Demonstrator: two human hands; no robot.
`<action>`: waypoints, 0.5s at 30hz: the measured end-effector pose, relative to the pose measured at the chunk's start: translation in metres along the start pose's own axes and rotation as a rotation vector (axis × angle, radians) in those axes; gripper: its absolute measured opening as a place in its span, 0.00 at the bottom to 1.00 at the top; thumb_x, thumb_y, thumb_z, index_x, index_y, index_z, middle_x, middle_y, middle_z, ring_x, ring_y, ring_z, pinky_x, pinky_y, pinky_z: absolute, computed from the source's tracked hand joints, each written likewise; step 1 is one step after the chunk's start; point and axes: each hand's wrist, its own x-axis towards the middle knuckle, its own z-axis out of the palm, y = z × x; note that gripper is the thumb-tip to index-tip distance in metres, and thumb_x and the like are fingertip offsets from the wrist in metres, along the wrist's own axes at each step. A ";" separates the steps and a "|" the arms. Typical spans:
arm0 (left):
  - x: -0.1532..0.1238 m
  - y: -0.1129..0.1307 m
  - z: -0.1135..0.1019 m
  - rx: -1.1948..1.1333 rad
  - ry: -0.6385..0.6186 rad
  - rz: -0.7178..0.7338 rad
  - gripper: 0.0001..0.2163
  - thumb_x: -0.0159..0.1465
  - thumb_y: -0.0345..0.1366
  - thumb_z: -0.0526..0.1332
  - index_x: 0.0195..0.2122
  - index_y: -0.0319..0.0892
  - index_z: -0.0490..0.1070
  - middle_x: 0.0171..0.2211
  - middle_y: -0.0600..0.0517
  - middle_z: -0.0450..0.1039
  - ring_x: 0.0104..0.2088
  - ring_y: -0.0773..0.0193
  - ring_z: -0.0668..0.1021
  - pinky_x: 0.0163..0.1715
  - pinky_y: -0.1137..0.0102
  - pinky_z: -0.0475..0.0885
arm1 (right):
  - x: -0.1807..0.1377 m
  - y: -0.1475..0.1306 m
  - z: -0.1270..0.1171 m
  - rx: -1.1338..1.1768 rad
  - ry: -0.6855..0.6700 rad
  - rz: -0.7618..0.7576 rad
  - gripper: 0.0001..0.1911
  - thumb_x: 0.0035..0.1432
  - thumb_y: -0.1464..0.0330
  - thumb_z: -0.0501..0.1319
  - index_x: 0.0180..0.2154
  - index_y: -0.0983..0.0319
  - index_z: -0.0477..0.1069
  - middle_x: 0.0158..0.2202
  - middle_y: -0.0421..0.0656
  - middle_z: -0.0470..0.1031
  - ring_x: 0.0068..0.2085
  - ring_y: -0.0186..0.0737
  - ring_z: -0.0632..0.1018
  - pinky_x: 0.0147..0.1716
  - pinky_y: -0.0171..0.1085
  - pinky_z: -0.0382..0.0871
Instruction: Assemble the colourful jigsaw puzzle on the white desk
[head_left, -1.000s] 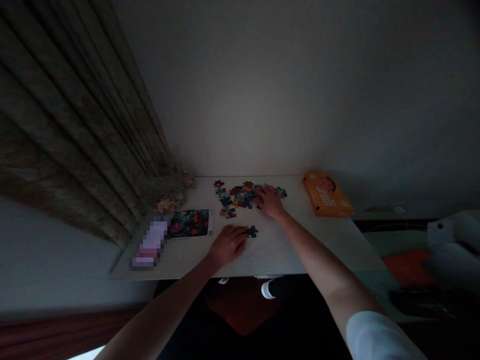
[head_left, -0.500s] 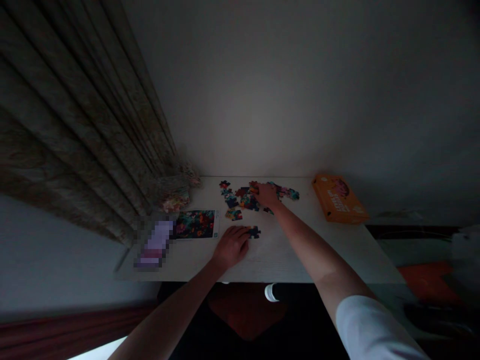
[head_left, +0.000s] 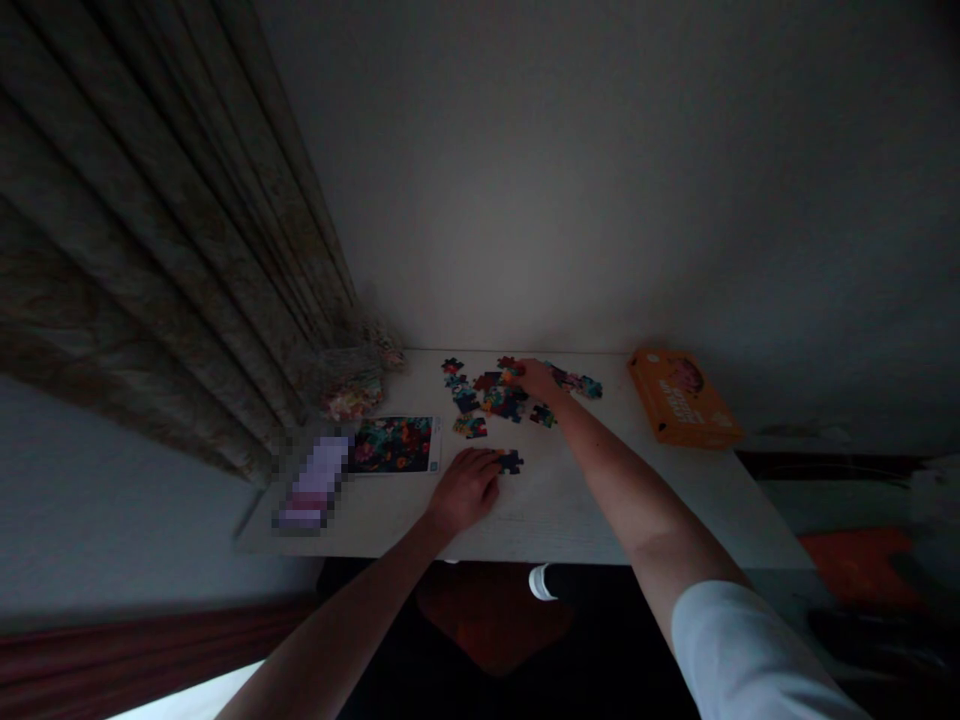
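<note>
Right hand (head_left: 537,380) shifts wallward; left hand (head_left: 464,492) touches dark puzzle piece (head_left: 512,462). Fingers (head_left: 480,458) curled, grips I cannot tell; keep piece flat.

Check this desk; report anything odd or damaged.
One oddity: the phone-like rectangle beside the flower-patterned picture sheet is blurred into coarse blocks, hiding its details. Otherwise, in this dim view, the scattered jigsaw pieces and orange box show no evident damage.

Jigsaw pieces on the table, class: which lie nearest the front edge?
The dark jigsaw section touching the left hand. It lies apart, in front of the other visible jigsaw pieces, which sit farther back.
</note>
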 end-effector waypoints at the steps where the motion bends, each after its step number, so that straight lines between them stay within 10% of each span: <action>1: 0.000 0.000 -0.001 -0.006 -0.003 0.002 0.15 0.68 0.27 0.57 0.52 0.45 0.77 0.58 0.46 0.77 0.58 0.53 0.77 0.61 0.49 0.72 | -0.003 0.001 -0.004 0.024 0.007 -0.009 0.10 0.60 0.65 0.66 0.42 0.61 0.81 0.44 0.50 0.84 0.48 0.50 0.82 0.48 0.43 0.74; 15: 0.000 -0.005 0.000 0.030 0.055 -0.019 0.12 0.71 0.32 0.59 0.52 0.44 0.77 0.53 0.44 0.78 0.55 0.51 0.78 0.59 0.51 0.71 | -0.164 0.087 0.002 0.803 0.372 0.082 0.27 0.54 0.49 0.67 0.49 0.60 0.74 0.34 0.45 0.83 0.36 0.48 0.83 0.41 0.46 0.76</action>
